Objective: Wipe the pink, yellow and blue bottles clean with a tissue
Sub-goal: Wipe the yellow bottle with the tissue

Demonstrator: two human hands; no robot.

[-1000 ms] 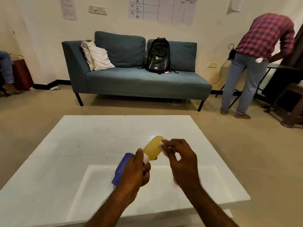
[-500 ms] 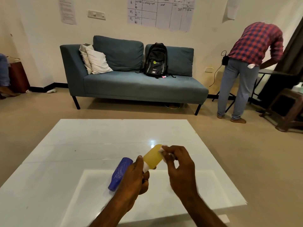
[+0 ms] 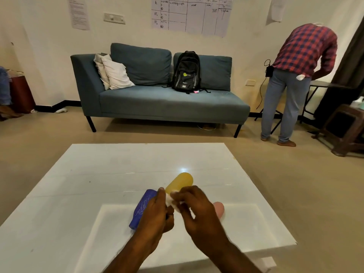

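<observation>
My left hand (image 3: 155, 215) grips the cap end of the yellow bottle (image 3: 180, 183), which tilts up and away over the white table (image 3: 78, 194). Pinched in my right hand (image 3: 197, 207) is a small white tissue (image 3: 170, 200), pressed against the bottle's lower end near my left thumb. The blue bottle (image 3: 140, 208) lies on its side on the table, partly hidden behind my left hand. Only the rounded end of the pink bottle (image 3: 219, 208) shows on the table, just right of my right hand.
A teal sofa (image 3: 157, 103) with cushions and a black backpack (image 3: 186, 72) stands beyond the table. A person in a red checked shirt (image 3: 303, 54) bends over a side table at the far right. A wooden stool (image 3: 346, 127) sits near them.
My right hand has slid the tissue down from the bottle's far end to its lower end near my left hand. The pink bottle has come into view at the right.
</observation>
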